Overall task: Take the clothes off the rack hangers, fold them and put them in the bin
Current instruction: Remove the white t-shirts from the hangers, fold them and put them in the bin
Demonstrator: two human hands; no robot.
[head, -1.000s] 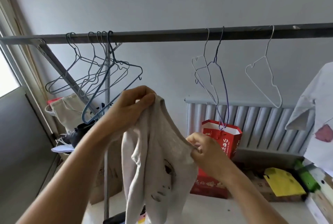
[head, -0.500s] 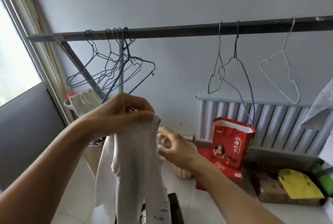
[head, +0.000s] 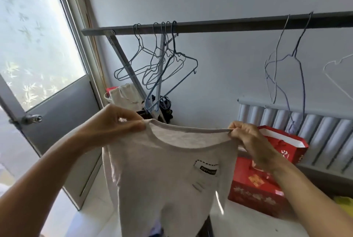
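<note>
And the T-shirt (head: 162, 179) is open now! Half a second ago it hung bunched in a narrow roll from the left hand alone, with the right hand loose beside it. Now it is stretched wide between both hands, front facing the person, with the dashed chest patch (head: 207, 168) in plain view.

The left hand (head: 114, 124) pinches the left shoulder seam just beside the collar, thumb on top and fingers curled. The right hand (head: 250, 137) pinches the right shoulder the same way. The hands are well apart, where before they almost touched.

The shirt hangs in the air, near the person, below and in front of the rack bar (head: 229, 24) and off any hanger. Its hem runs out of view at the bottom.

The view has swung left since then, so the door (head: 63, 114) and its handle (head: 31, 119) now fill the left side. Bare wire hangers (head: 162, 68) cluster on the left part of the bar. A pair of hangers (head: 284, 72) dangles further right, and a white hanger (head: 338, 76) is cut off at the right edge.

Far right, a red gift bag (head: 282, 145) stands against the radiator (head: 324, 133), with a red box (head: 256, 187) nearer.
</note>
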